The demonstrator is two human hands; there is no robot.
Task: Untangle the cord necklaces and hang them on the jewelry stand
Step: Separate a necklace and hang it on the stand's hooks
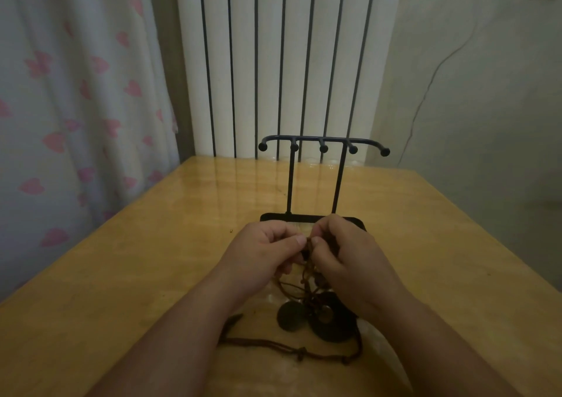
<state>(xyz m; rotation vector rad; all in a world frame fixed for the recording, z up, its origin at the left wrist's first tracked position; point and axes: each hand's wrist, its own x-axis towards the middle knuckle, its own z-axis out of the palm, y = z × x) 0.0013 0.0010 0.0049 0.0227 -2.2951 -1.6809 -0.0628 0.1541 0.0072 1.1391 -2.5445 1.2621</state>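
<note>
The person's two hands are close together over the wooden table (146, 263). The left hand (261, 249) has its fingers curled, and its thumb and first finger pinch a brown cord. The right hand (346, 256) is curled too and pinches the same bunch of cord from the other side. The fingertips of both hands almost touch.

The cord necklaces (314, 301) hang down from the pinch in a messy knot and pile up on the table just below the hands, between the wrists. Two round dark pendants (292, 316) lie there side by side. One long loop of cord (264, 342) trails on the table under the arms.

The black jewelry stand (291, 180) stands upright just behind the hands, and the right hand hides part of its flat base. Behind the table are a white radiator (273, 62) and a curtain (76, 92) with pink hearts.
</note>
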